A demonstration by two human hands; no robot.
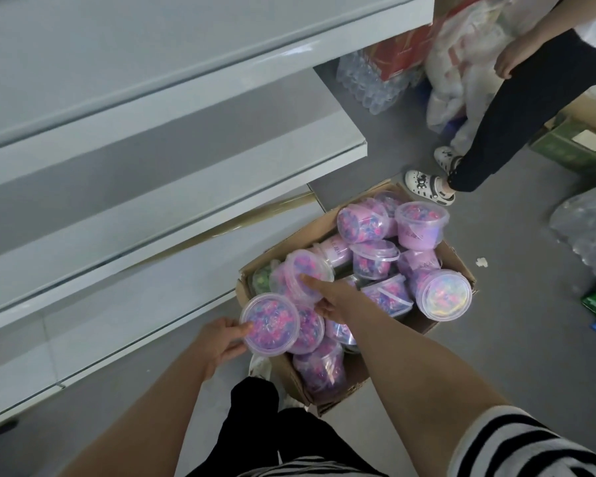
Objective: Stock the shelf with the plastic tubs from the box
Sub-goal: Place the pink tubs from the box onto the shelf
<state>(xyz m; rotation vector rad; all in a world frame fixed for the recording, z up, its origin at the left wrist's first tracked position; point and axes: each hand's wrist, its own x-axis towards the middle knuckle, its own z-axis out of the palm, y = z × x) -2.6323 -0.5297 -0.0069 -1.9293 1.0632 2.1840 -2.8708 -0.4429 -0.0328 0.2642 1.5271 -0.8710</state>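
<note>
- Your left-hand grip (222, 340) is closed on a round clear plastic tub filled with pink, purple and blue pieces (269, 325). The thumb lies on the rim of the lid, and you hold the tub lid-up at the near left edge of the box.
- Your right-hand grip (327, 297) clasps a second tub of the same kind (305, 275), with fingers across its clear lid and the thumb below. This tub is tilted, lid towards you, over the box's left end and just beside the first tub.
- The open brown cardboard box (324, 395) sits on the grey floor (496, 356). It holds many more such tubs, some upright and some on their sides.
- An upright tub with a pale shimmering lid (441, 294) stands at the box's right corner.
- The pale grey shelf (172, 180) runs in tiers along the left, close to the box.
- Another person in dark trousers and white clogs (430, 187) stands beyond the box.
- A shrink-wrapped pack of clear bottles (369, 84) lies on the floor past the shelf's end.
</note>
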